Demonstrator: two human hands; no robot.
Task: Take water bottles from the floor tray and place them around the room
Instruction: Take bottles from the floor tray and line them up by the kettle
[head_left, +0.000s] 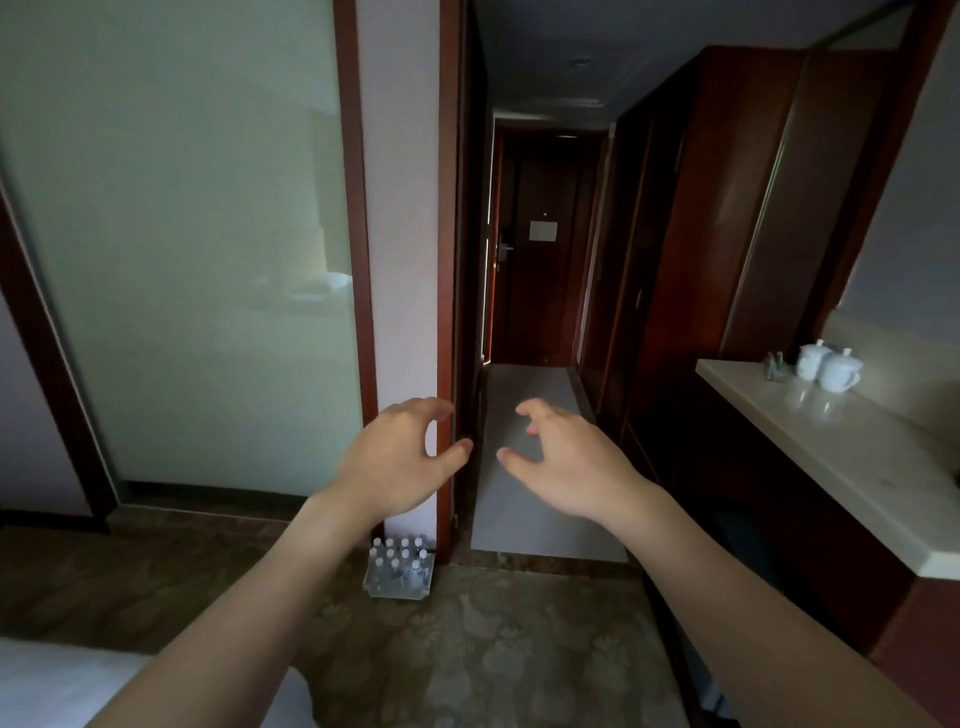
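Both hands are reaching forward into the room at about chest height, side by side with a small gap between them. The left hand (397, 460) is holding nothing, its fingers loosely curved and its thumb spread away from them, so it is standing wide. The right hand (563, 460) is mirroring it, fingers bent and apart, thumb pointing toward the left hand, gripping nothing.

The bottles (400, 564) are standing upright with white caps, packed closely together in a clear tray (387, 591). The tray is sitting on the patterned floor (519, 649) at the foot of a white wall section with a red-brown wooden edge, well below and beyond the left forearm. Neither hand is touching the tray or any bottle.

To the left of that wall a large frosted glass panel (182, 260) is filling a wooden frame. Ahead, a dim hallway is leading to a dark door (540, 270) with a pale sign on it. On the right, a pale tabletop (831, 457) is carrying two white lidded cups (828, 366) near its far end, touching or nearly touching each other. A corner of white bedding (62, 691) is showing at the lower left.
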